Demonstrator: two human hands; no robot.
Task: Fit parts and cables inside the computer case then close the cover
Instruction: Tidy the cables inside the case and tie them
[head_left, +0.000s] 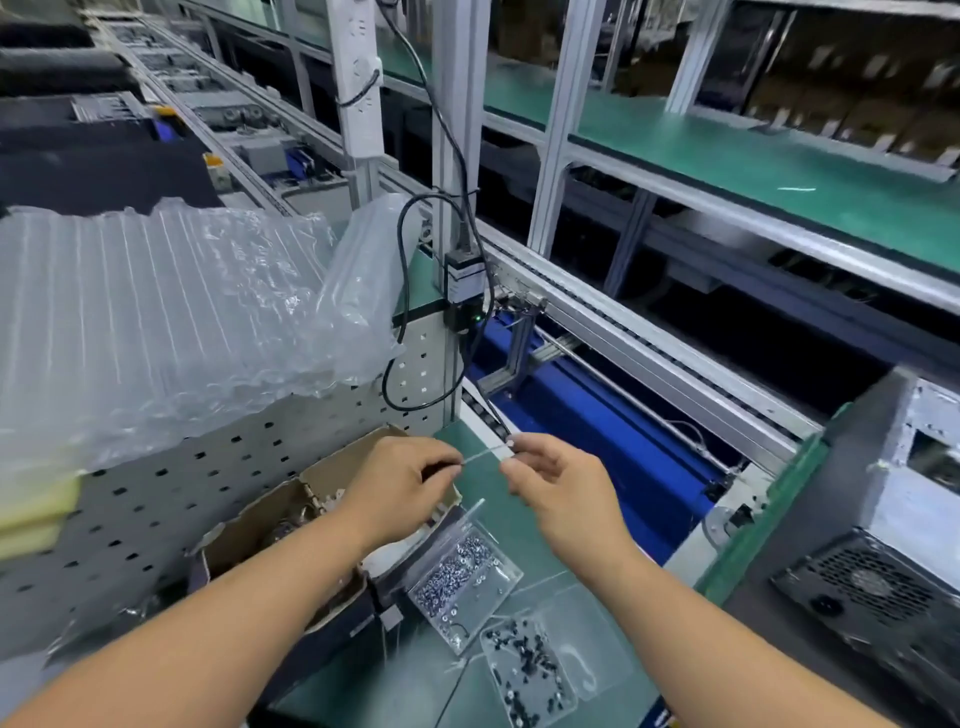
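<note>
Hands both up over the green bench mat (519, 530), holding one thin white cable tie (485, 453) between them. Left hand (400, 483) pinches its lower-left end, fingers curled in. Right hand (553, 480) pinches the upper-right end, where the small square head sits at the fingertips. Long axis runs left-to-right, rising slightly toward the right; head end points up-right toward the conveyor rail (649, 358). Tie is off the surface, above the open cardboard box (270, 525) edge. Below the hands: clear bag of silver screws (457, 577), and nearer, a clear tray of black screws (524, 670). Computer case (883, 525) sits at far right, well apart from the tie, fan grille facing the camera. Stack of air-cushion wrap (171, 312) at left.
</note>
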